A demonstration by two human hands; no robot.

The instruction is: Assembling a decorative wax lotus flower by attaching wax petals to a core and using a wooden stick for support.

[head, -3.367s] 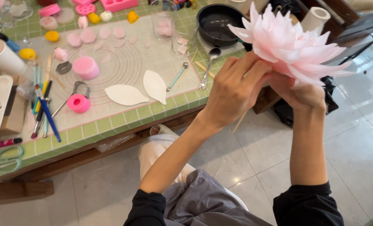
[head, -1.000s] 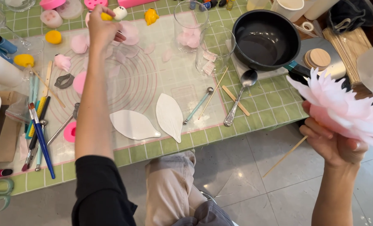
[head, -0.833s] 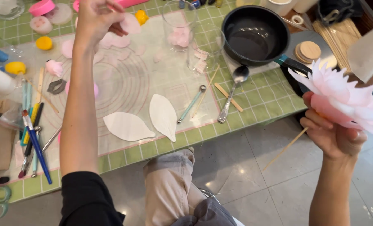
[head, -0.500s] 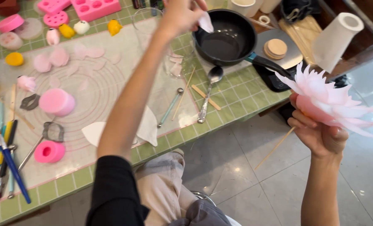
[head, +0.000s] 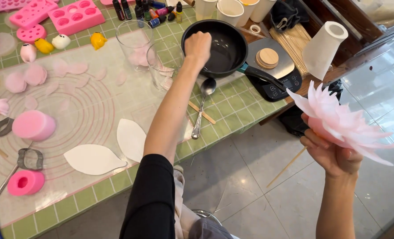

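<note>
My left hand [head: 198, 46] reaches across the table into a black pan [head: 230, 59], fingers curled downward. The small pale petal it held a moment ago is hidden under the hand. Off the table's edge, my right hand [head: 334, 155] grips the base of a large pink layered flower [head: 343, 121]. A thin wooden stick [head: 287, 167] hangs down from the flower.
A green tiled table carries a clear mat [head: 86, 102] with loose pink petals, two white leaf shapes [head: 95, 159], pink moulds [head: 75, 17] and cutters. Two glasses [head: 135, 42] and a spoon [head: 201, 108] sit by the pan. A scale [head: 276, 75] and paper roll [head: 325, 44] stand at the right.
My left hand left the flower, picked a petal from the mat at the left, and carried it right into the pan. My right hand kept the flower out to the right.
</note>
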